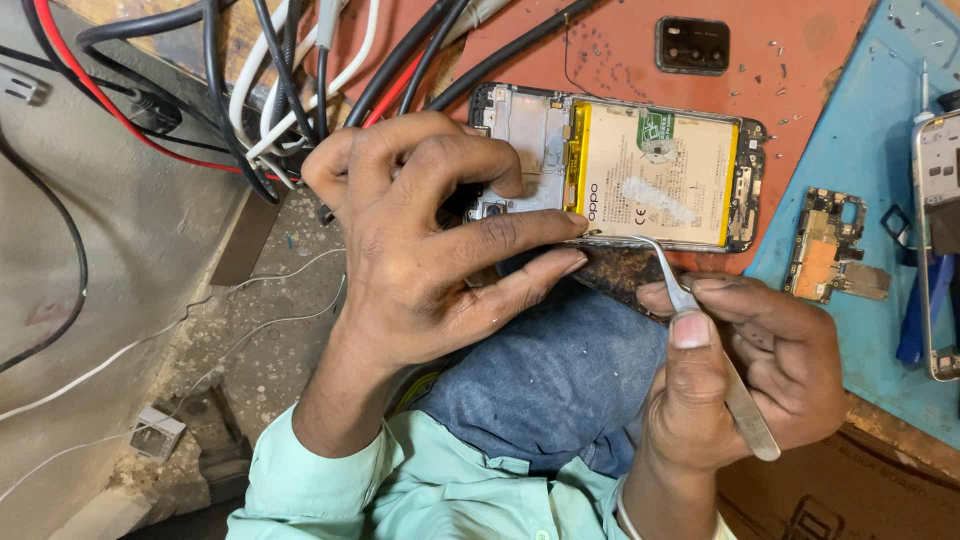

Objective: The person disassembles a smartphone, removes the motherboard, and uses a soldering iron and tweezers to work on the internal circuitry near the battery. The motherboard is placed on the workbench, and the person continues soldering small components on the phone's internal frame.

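Observation:
An opened phone (640, 170) with its back off lies on a reddish mat, its pale battery (655, 175) with yellow side strips exposed. My left hand (430, 235) rests on the phone's left end and near edge, fingers spread along it. My right hand (745, 365) grips curved metal tweezers (690, 310). Their tip touches the phone's near edge beside my left fingertip. My knee in blue jeans is below the phone.
A black camera cover (692, 45) and small screws lie on the reddish mat (620, 50). A loose circuit board (825, 245) sits on a blue mat (870, 140), with another phone (938, 240) at the right edge. Tangled cables (260, 90) crowd the upper left.

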